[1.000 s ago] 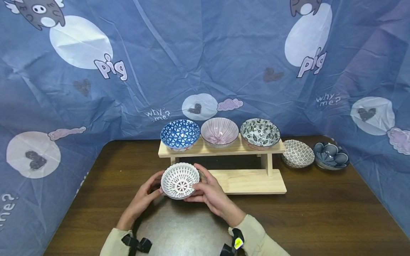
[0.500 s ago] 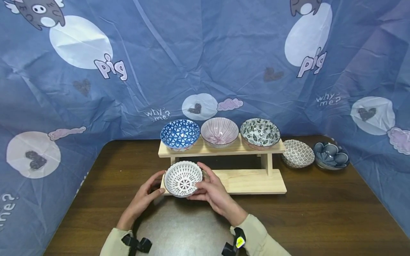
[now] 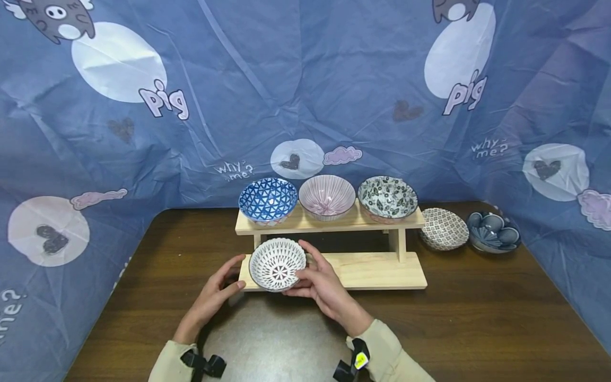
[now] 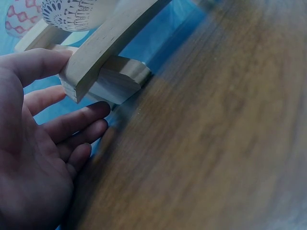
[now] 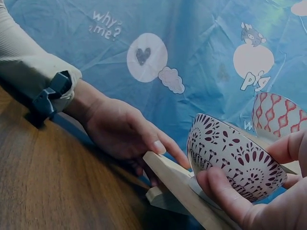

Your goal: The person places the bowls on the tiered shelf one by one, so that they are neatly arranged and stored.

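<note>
A small bowl [image 3: 277,262], white inside with a dark petal pattern and purple motifs outside [image 5: 240,160], is gripped by my right hand [image 3: 329,294], thumb at the rim and fingers along its side. It tilts just over the left part of the lower shelf of a two-tier wooden stand [image 3: 382,270]; whether its foot touches the wood, I cannot tell. My left hand [image 3: 210,297] holds that shelf's left end between thumb and fingers, as the left wrist view shows, with the other fingers loosely bent beside it.
On the upper shelf stand a blue triangle-patterned bowl [image 3: 268,200], a purple-striped bowl [image 3: 327,196] and a green floral bowl [image 3: 387,197]. Right of the stand are a brown-patterned bowl [image 3: 444,229] and a dark blue bowl [image 3: 493,233]. A blue cloth [image 3: 305,106] hangs behind the table.
My right hand has carried the bowl a little to the right and farther back, over the lower shelf's left part. My left hand stays at the shelf's end.
</note>
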`<state>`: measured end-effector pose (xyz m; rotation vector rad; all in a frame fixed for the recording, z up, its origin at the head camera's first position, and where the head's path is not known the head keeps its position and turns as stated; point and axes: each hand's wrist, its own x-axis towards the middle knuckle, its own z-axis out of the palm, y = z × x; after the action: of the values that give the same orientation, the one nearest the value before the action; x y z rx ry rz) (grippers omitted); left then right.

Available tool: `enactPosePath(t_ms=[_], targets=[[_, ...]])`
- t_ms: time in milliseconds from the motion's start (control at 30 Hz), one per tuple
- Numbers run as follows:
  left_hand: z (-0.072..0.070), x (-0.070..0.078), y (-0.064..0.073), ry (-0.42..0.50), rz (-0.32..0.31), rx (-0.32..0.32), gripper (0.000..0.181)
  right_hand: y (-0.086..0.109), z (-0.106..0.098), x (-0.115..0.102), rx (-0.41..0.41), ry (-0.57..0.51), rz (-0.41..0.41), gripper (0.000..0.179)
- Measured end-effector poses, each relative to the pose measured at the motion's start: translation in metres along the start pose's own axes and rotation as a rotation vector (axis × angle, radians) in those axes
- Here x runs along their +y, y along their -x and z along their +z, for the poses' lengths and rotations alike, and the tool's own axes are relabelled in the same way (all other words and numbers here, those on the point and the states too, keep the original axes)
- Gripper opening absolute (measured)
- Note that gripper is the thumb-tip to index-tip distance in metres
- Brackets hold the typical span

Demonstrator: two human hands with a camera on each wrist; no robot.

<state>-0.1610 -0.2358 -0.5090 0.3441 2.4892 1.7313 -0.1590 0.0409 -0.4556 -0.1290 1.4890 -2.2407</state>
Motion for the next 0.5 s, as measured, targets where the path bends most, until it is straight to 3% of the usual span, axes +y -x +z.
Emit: enactPosePath(t_ms=[500], targets=[[0.0001, 0.0002, -0.0001, 0.0, -0.005, 0.0, 0.059, 0.0011, -0.0008, -0.0016, -0.004, 0.012, 0.023, 0.077]])
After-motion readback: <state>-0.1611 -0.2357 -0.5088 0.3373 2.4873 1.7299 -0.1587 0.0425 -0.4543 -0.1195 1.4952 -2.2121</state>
